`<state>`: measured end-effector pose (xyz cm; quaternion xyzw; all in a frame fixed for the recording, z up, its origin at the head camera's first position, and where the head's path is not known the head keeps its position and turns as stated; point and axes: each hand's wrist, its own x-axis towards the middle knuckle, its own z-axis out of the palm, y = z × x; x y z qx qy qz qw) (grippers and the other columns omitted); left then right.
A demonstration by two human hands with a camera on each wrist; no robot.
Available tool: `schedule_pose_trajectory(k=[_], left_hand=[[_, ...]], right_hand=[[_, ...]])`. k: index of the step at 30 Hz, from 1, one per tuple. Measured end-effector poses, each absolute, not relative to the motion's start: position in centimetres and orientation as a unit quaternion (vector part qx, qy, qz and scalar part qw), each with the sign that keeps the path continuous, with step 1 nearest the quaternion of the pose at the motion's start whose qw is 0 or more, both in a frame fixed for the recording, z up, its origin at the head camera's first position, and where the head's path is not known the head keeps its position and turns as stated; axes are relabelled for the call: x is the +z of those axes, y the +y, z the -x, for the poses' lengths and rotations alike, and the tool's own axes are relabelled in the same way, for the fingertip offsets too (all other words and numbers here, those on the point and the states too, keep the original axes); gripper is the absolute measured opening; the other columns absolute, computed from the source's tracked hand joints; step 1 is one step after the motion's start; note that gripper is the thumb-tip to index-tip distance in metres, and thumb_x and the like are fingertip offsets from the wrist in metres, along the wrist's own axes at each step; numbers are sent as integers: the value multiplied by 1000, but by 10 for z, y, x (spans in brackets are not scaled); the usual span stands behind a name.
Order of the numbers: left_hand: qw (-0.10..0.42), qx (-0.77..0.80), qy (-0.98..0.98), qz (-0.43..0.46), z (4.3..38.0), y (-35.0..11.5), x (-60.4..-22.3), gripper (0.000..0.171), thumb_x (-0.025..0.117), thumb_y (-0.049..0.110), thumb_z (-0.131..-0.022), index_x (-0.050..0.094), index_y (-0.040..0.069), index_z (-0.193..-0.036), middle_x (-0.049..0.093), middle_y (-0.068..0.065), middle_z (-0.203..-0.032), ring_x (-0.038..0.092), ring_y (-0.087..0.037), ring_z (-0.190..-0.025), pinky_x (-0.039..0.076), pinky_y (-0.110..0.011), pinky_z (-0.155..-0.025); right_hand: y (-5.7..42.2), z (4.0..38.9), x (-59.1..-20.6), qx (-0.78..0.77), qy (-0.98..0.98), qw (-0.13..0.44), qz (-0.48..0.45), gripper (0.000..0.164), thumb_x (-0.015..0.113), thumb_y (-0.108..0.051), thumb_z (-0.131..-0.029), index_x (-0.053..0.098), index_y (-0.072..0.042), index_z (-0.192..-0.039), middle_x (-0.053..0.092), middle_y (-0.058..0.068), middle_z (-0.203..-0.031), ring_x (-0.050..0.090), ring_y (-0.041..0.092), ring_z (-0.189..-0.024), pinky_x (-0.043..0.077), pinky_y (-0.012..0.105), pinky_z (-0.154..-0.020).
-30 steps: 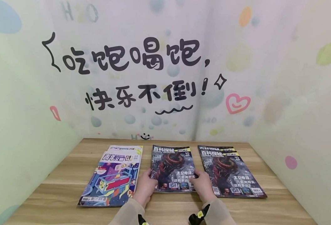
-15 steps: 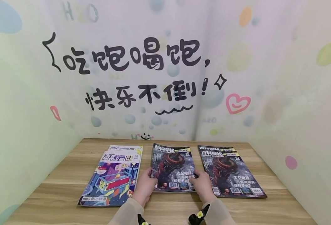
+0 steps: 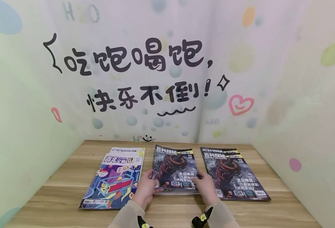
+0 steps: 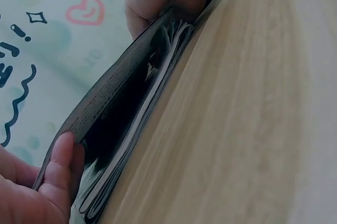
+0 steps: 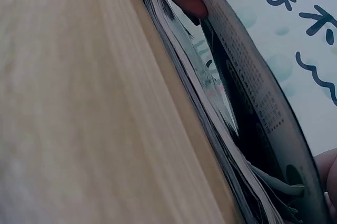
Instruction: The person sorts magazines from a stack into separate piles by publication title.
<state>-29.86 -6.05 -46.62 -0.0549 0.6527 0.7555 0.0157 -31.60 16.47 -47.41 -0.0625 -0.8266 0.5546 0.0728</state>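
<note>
A dark magazine with a red ring-shaped machine on its cover lies in the middle of the wooden table. My left hand pinches the lower left edge of its upper layer, thumb on top. My right hand pinches the lower right edge likewise. In the left wrist view the lifted layer bows up from the folded pages beneath, leaving a dark gap. Small print shows on its underside in the right wrist view. How many sheets are raised, I cannot tell.
To the left lie two overlapping colourful magazines. On the right, two overlapping dark magazines carry the same cover as the middle one. A printed curtain hangs behind the table, with pale walls on both sides.
The near edge of the middle magazine's upper layer has risen, exposing pages beneath it. Its far edge has shifted slightly. Both hands have moved up a little with it; the side magazines stay put.
</note>
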Motion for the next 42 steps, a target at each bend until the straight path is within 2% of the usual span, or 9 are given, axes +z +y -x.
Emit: schedule_pose_trajectory(k=[4,9,17,25,32,35,38,42], left_hand=[[15,774,631,54,299,-62,-467,66,39,-17,-83,21,-10,-146,34,-33,-142,51,-40,-113,57,-40,-73],[32,786,612,76,298,-63,-465,63,38,-15,-87,22,-8,-147,37,-31,-141,51,-39,-115,56,-38,-79],[34,793,603,83,298,-62,-465,63,37,-16,-86,23,-8,-146,39,-30,-141,55,-35,-110,57,-35,-77],[28,784,616,79,298,-63,-465,62,38,-15,-87,22,-9,-146,34,-32,-141,49,-39,-114,56,-39,-78],[30,765,638,90,298,-64,-465,59,41,-8,-90,25,-7,-146,39,-29,-139,52,-36,-110,53,-38,-77],[22,749,658,76,298,-65,-466,56,41,-2,-92,24,-10,-146,36,-32,-142,50,-40,-114,50,-45,-84],[8,721,690,64,299,-65,-465,55,43,0,-93,26,-12,-144,33,-34,-144,44,-45,-123,43,-55,-96],[-1,686,725,68,300,-66,-463,57,47,-3,-90,30,-12,-143,34,-35,-143,36,-47,-130,32,-58,-105]], right_hand=[[164,316,-471,567,-816,84,73,51,58,-9,-91,45,12,-135,45,31,-137,41,43,-127,37,53,-104],[164,315,-468,576,-807,89,98,51,56,-10,-92,44,9,-137,46,29,-137,45,41,-125,37,53,-103],[165,314,-466,606,-784,85,104,53,56,-11,-91,41,8,-139,49,30,-130,50,38,-114,43,50,-94],[166,315,-463,639,-760,43,110,52,52,-7,-93,40,11,-139,39,33,-140,41,41,-126,34,54,-105],[167,315,-463,645,-756,24,112,53,50,-1,-90,39,11,-140,38,33,-140,44,38,-119,40,50,-99],[168,316,-464,642,-758,30,108,54,48,1,-87,40,12,-139,37,34,-141,41,40,-123,38,51,-101],[169,316,-465,636,-763,34,105,54,47,2,-85,41,12,-138,35,34,-142,36,43,-128,33,53,-105],[173,316,-464,625,-773,27,103,54,46,3,-85,43,10,-138,32,33,-145,29,45,-133,27,57,-108]])
